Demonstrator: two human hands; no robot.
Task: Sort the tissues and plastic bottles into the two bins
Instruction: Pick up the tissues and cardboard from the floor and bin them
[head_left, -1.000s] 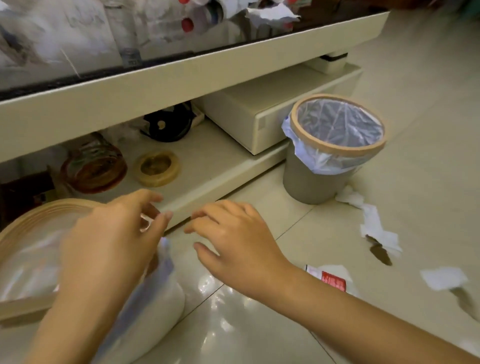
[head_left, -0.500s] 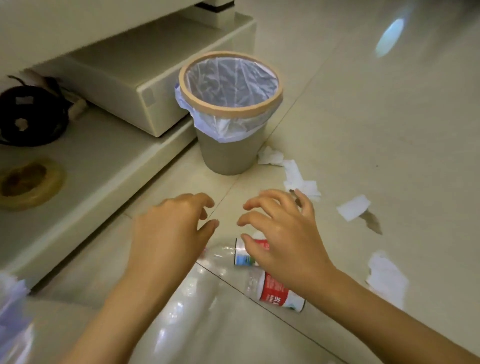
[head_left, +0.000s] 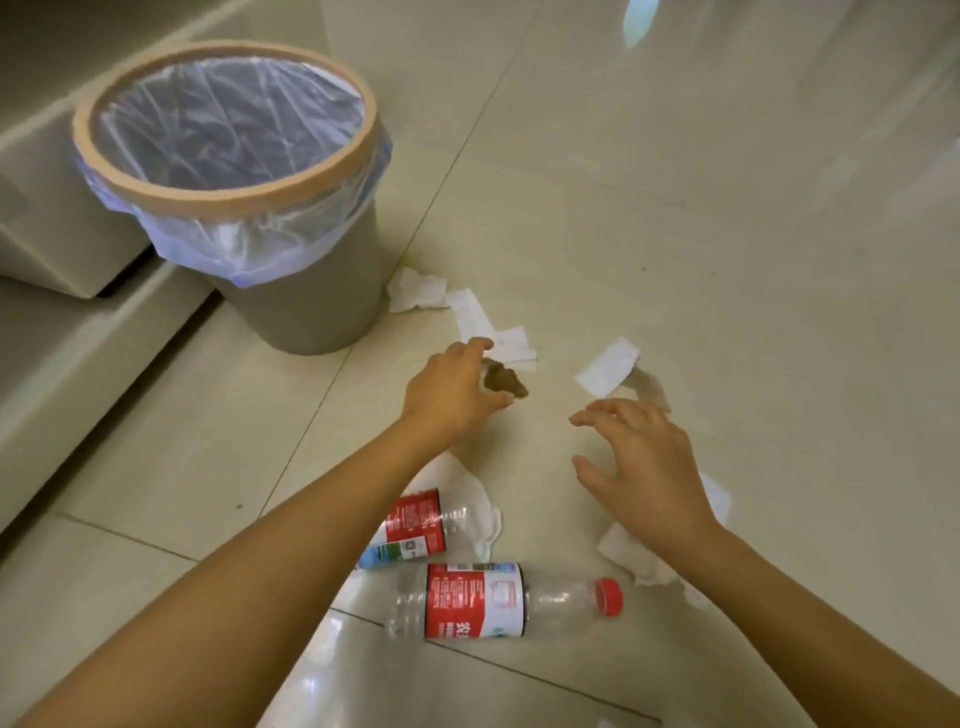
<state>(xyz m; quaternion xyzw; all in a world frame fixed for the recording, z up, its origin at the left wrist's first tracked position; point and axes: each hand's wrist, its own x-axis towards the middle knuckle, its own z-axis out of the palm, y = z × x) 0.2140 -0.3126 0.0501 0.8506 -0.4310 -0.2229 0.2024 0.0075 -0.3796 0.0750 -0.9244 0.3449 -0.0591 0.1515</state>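
A grey bin (head_left: 223, 195) with a wooden rim and a clear liner stands on the floor at upper left, with nothing visible inside. Several white tissues lie to its right: one at its foot (head_left: 415, 291), a strip (head_left: 514, 345), and a flat one (head_left: 608, 366). Two clear bottles with red labels lie nearer me, a capped one (head_left: 478, 600) and one partly under my left forearm (head_left: 415, 525), resting on a tissue (head_left: 480, 501). My left hand (head_left: 452, 389) hovers by the strip, fingers spread, holding nothing. My right hand (head_left: 644, 467) is open above another crumpled tissue (head_left: 634, 558).
A low cream cabinet step (head_left: 78, 364) runs along the left, close behind the bin. A dark brown patch (head_left: 506, 387) lies on the glossy tiles between my left thumb and fingers. Bare tiled floor (head_left: 727, 208) stretches to the right and far side.
The view swung right, away from the first bin and the shelf. Both hands moved forward over the floor litter, the left one reaching the tissue strip near the grey bin.
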